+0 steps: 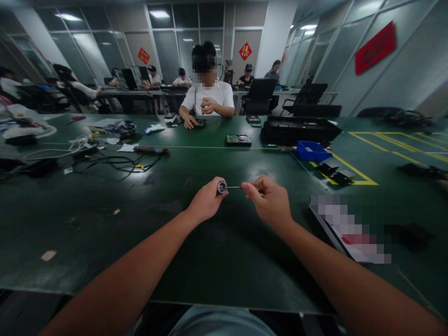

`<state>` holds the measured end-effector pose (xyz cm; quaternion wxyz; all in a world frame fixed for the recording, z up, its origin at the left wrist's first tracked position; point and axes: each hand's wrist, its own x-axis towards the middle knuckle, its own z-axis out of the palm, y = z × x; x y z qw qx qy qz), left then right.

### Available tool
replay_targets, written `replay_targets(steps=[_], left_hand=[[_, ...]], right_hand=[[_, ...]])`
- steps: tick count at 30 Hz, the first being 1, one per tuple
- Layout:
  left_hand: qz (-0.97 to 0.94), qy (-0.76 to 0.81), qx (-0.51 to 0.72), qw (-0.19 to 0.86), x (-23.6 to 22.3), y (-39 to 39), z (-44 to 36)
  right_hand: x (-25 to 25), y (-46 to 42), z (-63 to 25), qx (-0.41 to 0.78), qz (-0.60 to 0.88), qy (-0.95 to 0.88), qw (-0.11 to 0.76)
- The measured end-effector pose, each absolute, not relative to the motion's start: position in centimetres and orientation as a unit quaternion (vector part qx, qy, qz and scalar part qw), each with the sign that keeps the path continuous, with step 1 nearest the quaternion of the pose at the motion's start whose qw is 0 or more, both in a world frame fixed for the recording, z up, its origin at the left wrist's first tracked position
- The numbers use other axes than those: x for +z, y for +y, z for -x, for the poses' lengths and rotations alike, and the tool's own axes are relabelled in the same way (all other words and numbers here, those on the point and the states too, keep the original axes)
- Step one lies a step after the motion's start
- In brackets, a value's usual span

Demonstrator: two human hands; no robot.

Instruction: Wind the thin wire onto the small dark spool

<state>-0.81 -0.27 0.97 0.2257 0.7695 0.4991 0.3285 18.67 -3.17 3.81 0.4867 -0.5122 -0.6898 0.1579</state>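
Observation:
My left hand [206,199] is closed around a small dark cylindrical part [221,188] with a silvery ring at its end, which faces me. Most of that part is hidden by my fingers. In my right hand [272,201] is a screwdriver [234,187], its handle mostly covered by the fingers. The thin metal shaft points left, and its tip reaches the edge of the cylindrical part; whether it touches cannot be made out. Both hands are held above the green table [168,242].
Beyond my hands lies a hard drive [238,139]. A black casing [301,129] and a blue tray [312,151] stand to the right, with a blurred-out flat item [350,231] nearer. Cables [115,161] lie at left. Across the table sits a person [210,98] handling parts.

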Motion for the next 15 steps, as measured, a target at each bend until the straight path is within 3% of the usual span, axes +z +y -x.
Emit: replay_targets(steps=[3, 11, 15], left_hand=[[-0.77, 0.499, 0.326, 0.225, 0.87, -0.19, 0.8], [-0.772, 0.501, 0.322, 0.223, 0.53, -0.03, 0.78], [-0.768, 0.519, 0.308, 0.215, 0.39, 0.0, 0.76]], right_hand=[[3.95, -3.5, -18.64, 0.109, 0.515, -0.712, 0.465], [3.98, -3.96, -18.58, 0.162, 0.43, -0.759, 0.461], [3.28, -3.64, -18.23, 0.235, 0.438, -0.696, 0.518]])
